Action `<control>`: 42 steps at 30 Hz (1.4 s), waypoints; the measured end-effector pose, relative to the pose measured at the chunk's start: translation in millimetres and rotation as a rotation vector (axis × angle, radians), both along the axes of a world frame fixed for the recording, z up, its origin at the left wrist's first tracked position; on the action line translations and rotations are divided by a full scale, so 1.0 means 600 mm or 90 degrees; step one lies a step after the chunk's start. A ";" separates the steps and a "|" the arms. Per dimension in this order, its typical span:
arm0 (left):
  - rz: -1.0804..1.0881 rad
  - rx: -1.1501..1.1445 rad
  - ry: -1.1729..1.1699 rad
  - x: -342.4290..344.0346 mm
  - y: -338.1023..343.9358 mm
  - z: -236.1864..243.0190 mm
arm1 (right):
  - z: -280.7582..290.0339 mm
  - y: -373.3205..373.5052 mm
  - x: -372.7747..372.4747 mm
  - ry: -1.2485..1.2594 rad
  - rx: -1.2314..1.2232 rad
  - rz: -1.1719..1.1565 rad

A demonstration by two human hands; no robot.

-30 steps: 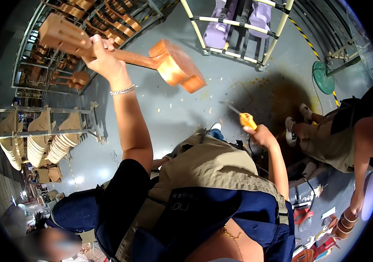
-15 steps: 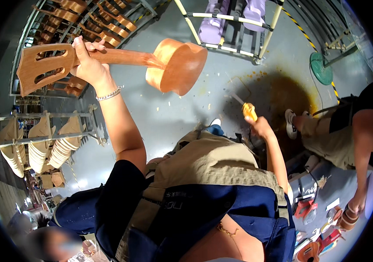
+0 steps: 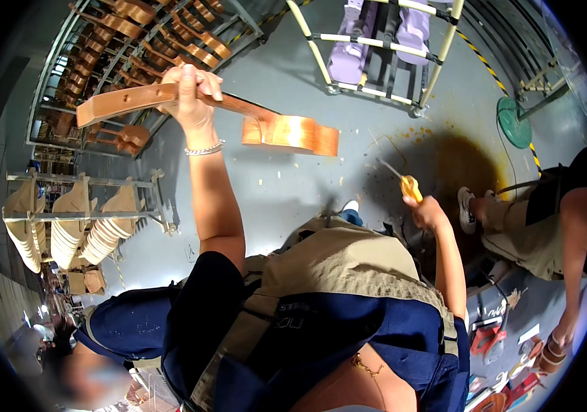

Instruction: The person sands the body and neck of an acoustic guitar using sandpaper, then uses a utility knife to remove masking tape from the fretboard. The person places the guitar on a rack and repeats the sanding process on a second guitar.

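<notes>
My left hand [image 3: 192, 99] is raised at the upper left, its fingers wrapped round the neck of a bare wooden ukulele [image 3: 292, 134] close to the headstock. The ukulele is turned edge-on, its curved side facing me and its body pointing right; no strings show on it. Lower and to the right, my right hand [image 3: 429, 212] grips a yellow-handled tool [image 3: 411, 188] with a thin metal shaft. That shaft points up and left, well apart from the ukulele. The exact kind of tool is too small to tell.
Racks of wooden ukuleles [image 3: 190, 44] stand at the upper left, above a rail of pale wooden plates [image 3: 70, 213]. A cream-piped cart [image 3: 376, 41] carries purple forms. At right, a co-worker [image 3: 575, 226] stands beside a cluttered bench. Another person [image 3: 94, 374] is at lower left.
The ukulele has rolled from showing its broad back and slotted headstock to edge-on, and shifted right with my left hand. In view, my right hand and its tool sit slightly lower and farther right.
</notes>
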State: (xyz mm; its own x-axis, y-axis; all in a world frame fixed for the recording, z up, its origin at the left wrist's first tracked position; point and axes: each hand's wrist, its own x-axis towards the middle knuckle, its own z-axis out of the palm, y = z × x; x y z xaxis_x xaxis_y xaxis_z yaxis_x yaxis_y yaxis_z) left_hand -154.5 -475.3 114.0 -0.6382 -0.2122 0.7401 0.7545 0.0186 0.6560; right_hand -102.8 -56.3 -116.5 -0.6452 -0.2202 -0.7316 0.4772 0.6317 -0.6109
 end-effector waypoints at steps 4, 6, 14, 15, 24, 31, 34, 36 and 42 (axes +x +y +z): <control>0.072 0.020 -0.060 0.004 0.012 -0.027 | 0.187 -0.106 0.024 0.176 -0.181 0.126; 0.083 0.049 -0.139 0.001 0.018 -0.040 | 0.239 -0.152 0.036 0.248 -0.250 0.119; 0.020 0.043 -0.394 -0.047 0.019 -0.112 | 0.323 -0.178 0.032 0.637 -0.179 0.031; 0.037 0.045 -0.411 -0.051 0.031 -0.109 | 0.327 -0.172 0.026 0.646 -0.180 0.017; -0.015 0.125 -0.482 -0.073 0.057 -0.149 | 0.262 -0.153 0.011 0.346 0.050 0.200; -0.114 0.134 -0.490 -0.097 0.176 -0.142 | 0.221 -0.100 0.051 0.411 -0.056 0.119; -0.171 0.124 -0.480 -0.107 0.217 -0.140 | 0.209 -0.074 0.080 0.441 -0.100 0.027; -0.211 0.110 -0.487 -0.115 0.218 -0.148 | 0.193 -0.044 0.101 0.471 -0.126 -0.010; -0.266 0.070 -0.508 -0.116 0.259 -0.184 | 0.146 0.131 0.218 0.794 -0.413 -0.978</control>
State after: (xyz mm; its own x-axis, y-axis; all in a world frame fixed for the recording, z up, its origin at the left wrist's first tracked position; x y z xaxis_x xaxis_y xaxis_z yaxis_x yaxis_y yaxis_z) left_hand -224.1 -319.6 3.9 -0.9935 0.1085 0.0342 0.0063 -0.2475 0.9689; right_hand 28.1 22.4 -28.7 -0.4902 0.8674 0.0856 -0.4623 -0.1755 -0.8692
